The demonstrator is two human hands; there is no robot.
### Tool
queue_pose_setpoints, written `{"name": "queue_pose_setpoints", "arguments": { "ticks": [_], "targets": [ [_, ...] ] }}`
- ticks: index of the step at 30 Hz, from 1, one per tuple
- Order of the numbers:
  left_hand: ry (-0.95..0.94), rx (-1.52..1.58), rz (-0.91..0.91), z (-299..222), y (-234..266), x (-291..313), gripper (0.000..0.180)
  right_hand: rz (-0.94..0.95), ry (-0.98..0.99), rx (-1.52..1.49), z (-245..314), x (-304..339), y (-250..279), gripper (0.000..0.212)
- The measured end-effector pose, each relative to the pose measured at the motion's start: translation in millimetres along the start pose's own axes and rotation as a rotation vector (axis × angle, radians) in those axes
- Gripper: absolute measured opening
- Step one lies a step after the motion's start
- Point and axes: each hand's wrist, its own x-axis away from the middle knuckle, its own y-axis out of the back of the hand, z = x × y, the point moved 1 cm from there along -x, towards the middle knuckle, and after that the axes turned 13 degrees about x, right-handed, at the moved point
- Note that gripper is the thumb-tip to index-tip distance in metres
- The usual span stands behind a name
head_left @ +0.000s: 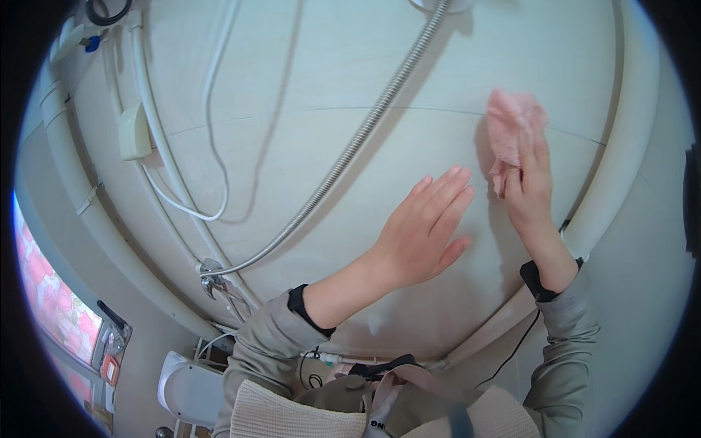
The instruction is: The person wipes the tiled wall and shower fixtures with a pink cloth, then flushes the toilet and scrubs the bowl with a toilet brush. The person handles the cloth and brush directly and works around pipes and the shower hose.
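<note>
One bare left hand (427, 233) slants far and to the right before a pale tiled wall (409, 160), flattened, fingers together, thumb apart; whether it touches the tiles, this onlooker cannot tell. Farther right, the bare right hand (531, 186) reaches up, gripping a soft pink fabric cloth (515, 120). Crumpled and fuzzy, the cloth bunches beyond the fingers, one ragged edge drooping left.

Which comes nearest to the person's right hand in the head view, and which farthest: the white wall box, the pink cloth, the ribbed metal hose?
From the right hand:
1. Pink cloth: in its grasp, against the wall.
2. Ribbed metal hose: to its left, slanting across the middle.
3. White wall box: far left, beside the pipes.
</note>
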Motion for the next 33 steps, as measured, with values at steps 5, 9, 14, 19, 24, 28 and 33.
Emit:
{"name": "queue_pose_setpoints", "arguments": {
  "ticks": [5, 9, 14, 19, 24, 28, 33],
  "targets": [
    [-0.171, -0.165, -0.08, -12, 84, 3, 0.056, -0.198, 0.309, -0.004, 60, -78, 7, 0.055],
    [-0.311, -0.208, -0.286, -4, 174, 10, 0.051, -0.203, 0.281, 0.083, 115, -136, -16, 0.051],
    [0.015, -0.206, -0.574, 53, 251, 17, 0.044, 0.158, 0.448, 0.188, 174, -154, -80, 0.055],
    [0.174, -0.33, -0.396, 99, 267, 23, 0.046, -0.004, 0.585, 0.363, 177, -174, -93, 0.051],
    [0.171, -0.419, -0.342, 119, 281, 17, 0.05, -0.038, 0.243, 0.631, 138, -258, -72, 0.064],
    [0.18, -0.413, -0.358, 127, 283, 12, 0.051, 0.029, 0.108, 0.64, 168, -282, -79, 0.053],
    [0.165, -0.356, -0.406, 133, 283, 14, 0.06, -0.249, 0.511, 0.391, 227, -242, -118, 0.049]
  ]
}}
